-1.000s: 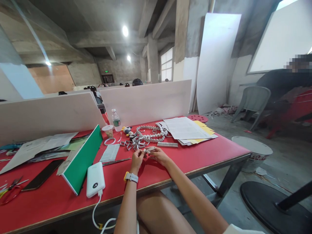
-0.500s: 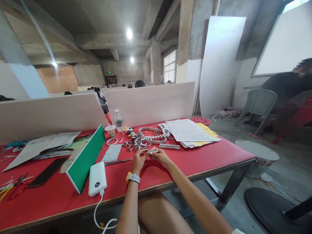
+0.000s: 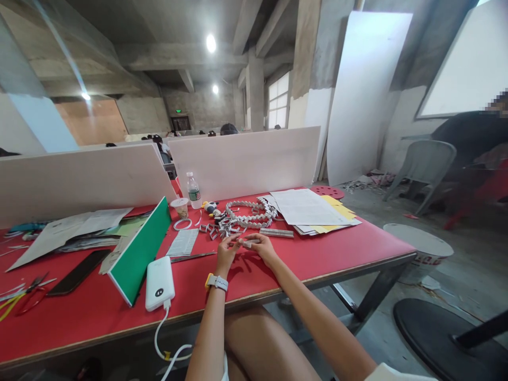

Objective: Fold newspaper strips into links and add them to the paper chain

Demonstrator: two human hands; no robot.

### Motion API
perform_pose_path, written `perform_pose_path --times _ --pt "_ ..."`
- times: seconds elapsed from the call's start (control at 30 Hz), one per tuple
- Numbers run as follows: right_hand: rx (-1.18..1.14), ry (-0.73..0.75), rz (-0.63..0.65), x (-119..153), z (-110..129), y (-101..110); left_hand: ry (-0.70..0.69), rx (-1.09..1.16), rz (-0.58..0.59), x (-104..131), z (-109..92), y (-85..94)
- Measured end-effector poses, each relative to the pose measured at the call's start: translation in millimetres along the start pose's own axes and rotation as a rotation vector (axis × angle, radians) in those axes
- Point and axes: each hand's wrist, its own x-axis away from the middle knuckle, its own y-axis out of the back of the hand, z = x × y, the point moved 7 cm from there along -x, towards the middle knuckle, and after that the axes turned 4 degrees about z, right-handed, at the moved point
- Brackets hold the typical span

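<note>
My left hand (image 3: pixel 227 253) and my right hand (image 3: pixel 263 250) meet above the front of the red table, fingers closed in a pinch. Between them is a small folded paper strip (image 3: pixel 250 243), greyish white, its ends partly hidden by my fingers. Just beyond lies a zigzag chain of folded paper (image 3: pixel 248 216), bent into a loop. Several loose folded paper links (image 3: pixel 214 232) are heaped left of the chain. A flat stack of paper strips (image 3: pixel 277 233) rests to the right of my right hand.
Papers (image 3: pixel 307 207) are piled at the right. A small plush toy (image 3: pixel 210 208), a bottle (image 3: pixel 193 191), a cup (image 3: pixel 180 208) and a tape ring (image 3: pixel 182 224) stand or lie behind. Leftward are a power bank (image 3: pixel 160 283), a green divider (image 3: pixel 141 251), a phone (image 3: pixel 79 272) and scissors (image 3: pixel 34 296).
My fingers have shifted on the paper strip, which now shows as a narrower piece between them. The camera view has tilted slightly.
</note>
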Motion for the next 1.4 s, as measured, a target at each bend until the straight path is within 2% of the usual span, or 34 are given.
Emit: perform_pose_path --times 0.2,0.4,0.53,0.7,0.83,1.2,1.4 --pt "0.23 0.164 -0.153 3 11 5 0.073 0.036 0.053 2 7 -8.1" --pt "0.344 0.209 -0.192 3 12 4 0.153 0.074 0.079 1 18 -11.6" --pt "0.353 0.187 -0.173 -1 6 5 0.145 0.088 0.071 -1 19 -11.7" --pt "0.351 0.134 -0.077 -6 -2 1 0.13 0.103 0.052 -1 19 -10.5" --pt "0.354 0.118 -0.119 -8 -4 6 0.138 0.119 0.064 1 19 -11.3" --pt "0.209 0.069 -0.144 -13 -11 11 0.221 0.15 0.225 5 19 -25.0" --pt "0.099 0.007 -0.124 -8 -11 13 0.196 0.153 0.286 8 11 -27.5"
